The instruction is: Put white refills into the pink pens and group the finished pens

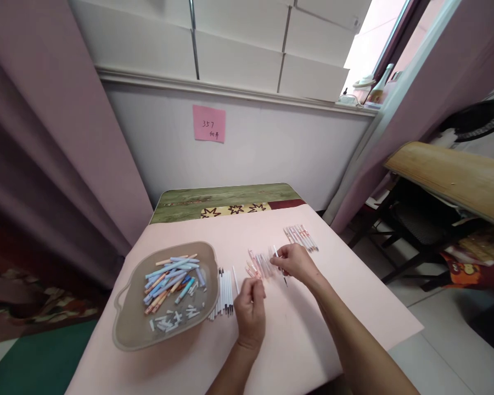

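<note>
My right hand (pixel 296 263) pinches a thin white pen refill (pixel 275 251) with a dark tip pointing down. Just left of those fingers lie clear pen barrels (pixel 265 265) with pink markings, side by side and partly blurred. My left hand (pixel 251 310) is closed close to the near end of these barrels; whatever its fingers hold is hidden. Beside it, on its left, white refills (pixel 225 293) with dark tips lie in a row. Farther right, past my right hand, is a row of pens (pixel 301 238) with red and orange markings.
A beige plastic basin (pixel 125 323) on the left holds blue, purple and orange pen parts (pixel 175 277) and small white pieces (pixel 170 321). Pale pink paper (pixel 308 329) covers most of the table. A pink note (pixel 209 124) is on the wall behind. To the right stands a wooden table (pixel 453 175).
</note>
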Demonstrator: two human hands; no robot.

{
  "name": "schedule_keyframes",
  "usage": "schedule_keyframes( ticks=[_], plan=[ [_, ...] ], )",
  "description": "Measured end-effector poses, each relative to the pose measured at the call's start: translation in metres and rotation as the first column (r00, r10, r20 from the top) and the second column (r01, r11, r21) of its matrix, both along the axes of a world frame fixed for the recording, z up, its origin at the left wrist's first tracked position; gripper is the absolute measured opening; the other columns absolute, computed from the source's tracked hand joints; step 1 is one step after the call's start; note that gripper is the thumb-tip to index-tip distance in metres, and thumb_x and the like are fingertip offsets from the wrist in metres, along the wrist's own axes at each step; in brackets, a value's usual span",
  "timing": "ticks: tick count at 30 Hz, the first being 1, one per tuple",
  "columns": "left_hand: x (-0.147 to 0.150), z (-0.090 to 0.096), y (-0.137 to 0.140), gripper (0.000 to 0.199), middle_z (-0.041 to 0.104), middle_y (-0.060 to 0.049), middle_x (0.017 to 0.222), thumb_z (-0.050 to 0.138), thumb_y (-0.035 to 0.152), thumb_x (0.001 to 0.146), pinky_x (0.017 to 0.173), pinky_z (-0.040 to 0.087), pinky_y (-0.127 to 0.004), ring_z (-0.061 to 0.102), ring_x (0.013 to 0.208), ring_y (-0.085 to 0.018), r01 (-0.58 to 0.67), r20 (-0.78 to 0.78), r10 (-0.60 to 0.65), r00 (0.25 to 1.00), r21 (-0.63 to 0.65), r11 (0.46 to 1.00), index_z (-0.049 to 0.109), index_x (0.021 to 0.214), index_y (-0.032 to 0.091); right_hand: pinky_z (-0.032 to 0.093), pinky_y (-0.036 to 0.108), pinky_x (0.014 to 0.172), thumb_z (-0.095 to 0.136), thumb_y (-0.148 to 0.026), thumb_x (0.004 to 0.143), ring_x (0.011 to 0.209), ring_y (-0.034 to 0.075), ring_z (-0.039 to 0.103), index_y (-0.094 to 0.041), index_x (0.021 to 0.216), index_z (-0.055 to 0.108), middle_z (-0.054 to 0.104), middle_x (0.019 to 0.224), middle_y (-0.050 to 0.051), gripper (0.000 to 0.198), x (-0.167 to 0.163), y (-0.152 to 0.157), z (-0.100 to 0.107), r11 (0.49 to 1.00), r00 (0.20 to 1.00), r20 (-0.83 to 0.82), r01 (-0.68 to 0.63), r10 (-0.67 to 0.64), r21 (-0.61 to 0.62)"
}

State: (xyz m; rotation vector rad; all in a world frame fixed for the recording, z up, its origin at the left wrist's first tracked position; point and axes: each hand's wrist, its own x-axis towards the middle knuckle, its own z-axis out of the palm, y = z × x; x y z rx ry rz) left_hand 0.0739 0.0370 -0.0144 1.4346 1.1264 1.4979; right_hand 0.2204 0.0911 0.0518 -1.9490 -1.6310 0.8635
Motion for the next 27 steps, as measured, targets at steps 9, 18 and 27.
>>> schedule_keyframes(
  ticks=[9, 18, 27],
  plan=[
    [0.009, -0.003, 0.012, 0.033, 0.065, -0.001, 0.068, 0.069, 0.043, 0.072, 0.042, 0.044, -0.022, 0.057, 0.053, -0.013, 0.363, 0.395, -0.207, 0.895, -0.376, 0.853, 0.063, 0.088, 0.015, 0.036, 0.017, 0.04, 0.067, -0.033, 0.069, 0.04, 0.007, 0.049, -0.016, 0.063, 0.065, 0.063, 0.056, -0.002, 0.019, 0.0, -0.053, -0.022, 0.992, 0.866, -0.496, -0.117, 0.073, -0.057],
    [0.011, -0.003, 0.009, 0.023, 0.066, 0.0, 0.067, 0.069, 0.037, 0.074, 0.043, 0.039, -0.019, 0.057, 0.055, -0.011, 0.272, 0.222, -0.213, 0.951, -0.282, 0.92, 0.06, 0.085, 0.018, 0.048, 0.021, 0.052, 0.058, -0.05, 0.083, 0.057, 0.01, 0.058, -0.017, 0.092, 0.064, 0.065, 0.079, 0.003, 0.035, 0.02, -0.054, 0.019, 0.825, 0.714, -0.697, 0.435, -0.071, 0.361],
    [0.008, -0.001, 0.002, 0.014, 0.066, 0.0, 0.073, 0.065, 0.032, 0.079, 0.058, 0.049, -0.024, 0.059, 0.062, -0.012, 0.247, 0.008, -0.248, 0.969, -0.123, 0.961, 0.062, 0.087, 0.02, 0.049, 0.022, 0.053, 0.056, -0.052, 0.084, 0.057, 0.011, 0.058, -0.017, 0.085, 0.062, 0.065, 0.078, 0.004, 0.036, -0.003, -0.055, 0.004, 0.851, 0.774, -0.633, 0.346, -0.022, 0.394]
  ],
)
